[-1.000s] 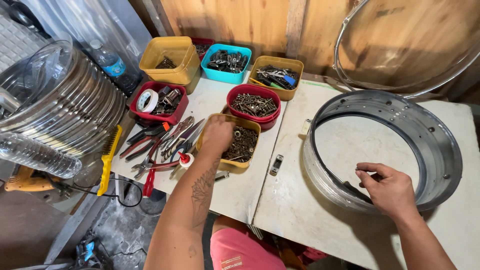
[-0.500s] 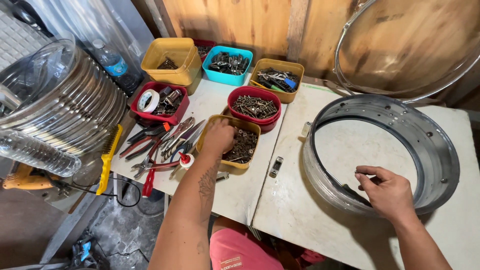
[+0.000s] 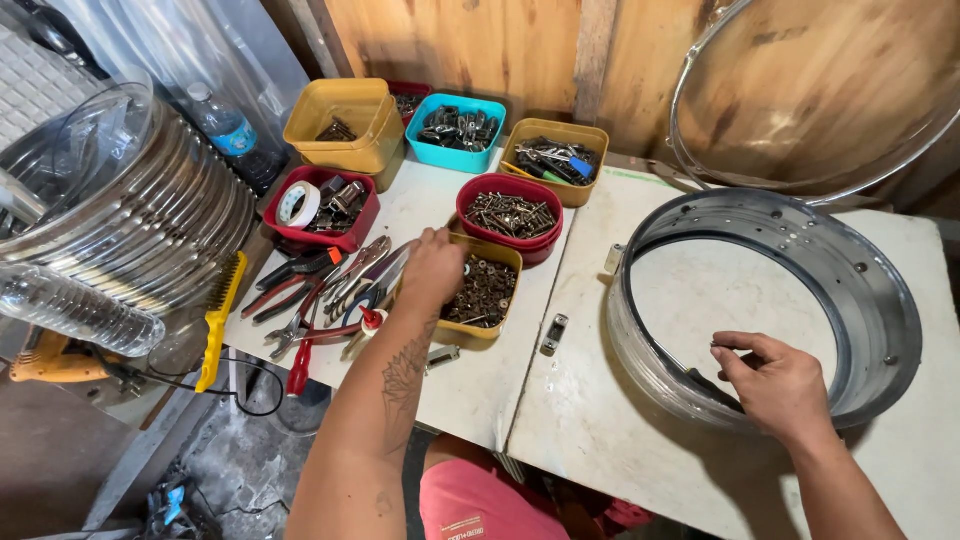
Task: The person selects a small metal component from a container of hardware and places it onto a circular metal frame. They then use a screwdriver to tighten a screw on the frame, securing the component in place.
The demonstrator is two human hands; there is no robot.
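2 hands work apart: the left hand (image 3: 432, 268) dips bunched fingers into the yellow tub of screws (image 3: 482, 291) on the table (image 3: 560, 420); the right hand (image 3: 775, 385) pinches the metal drum hoop (image 3: 868, 300). best pick 1 screw cleanly, hoop steady.

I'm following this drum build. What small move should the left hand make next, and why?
Probably pinch one screw and lift it out: the left hand is in the yellow tray of dark screws, while the right hand waits inside the metal hoop.
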